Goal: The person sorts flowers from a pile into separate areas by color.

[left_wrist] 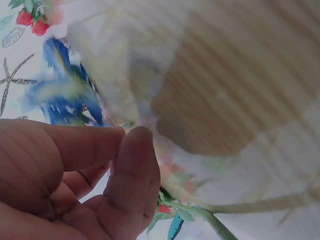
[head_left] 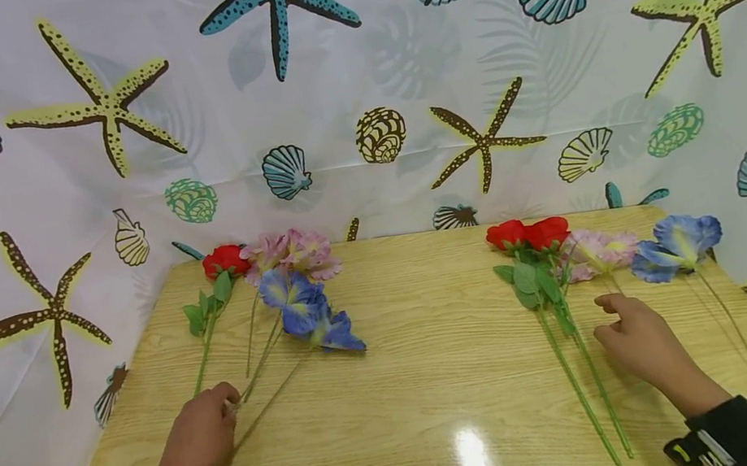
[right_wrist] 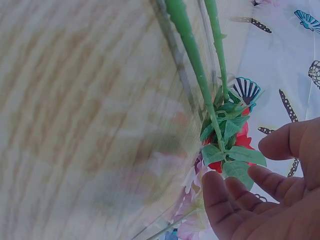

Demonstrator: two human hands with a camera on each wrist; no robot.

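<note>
Nearest to the camera, the two wrists wear black bands, and both hands rest on the pale wooden table (head_left: 444, 386). The left hand (head_left: 197, 444) lies at the lower ends of the left bunch of artificial flowers; its fingers are curled and the thumb meets the forefinger, so it seems to pinch the thin stems (head_left: 259, 372) together where they cross, probably to keep them as one bunch. The left wrist view is blurred, and I cannot tell surely how many stems are between the fingertips. The right hand (head_left: 640, 345) is flat and relaxed, fingers a little spread and holding nothing, just beside the two green stems (head_left: 581, 388) of the red roses (head_left: 528, 233) and touching or almost touching the stem of the pink flower (head_left: 599, 251). Farther on, the right group lies sorted by colour: red roses, pink flower, then the blue flower (head_left: 679, 241) near the table edge. The left bunch fans out from the hand: one red rose (head_left: 225, 260), pink blossoms (head_left: 291, 253) and blue blossoms (head_left: 305, 310). Behind the table hangs a white curtain (head_left: 349, 88) printed with starfish and shells.
</note>
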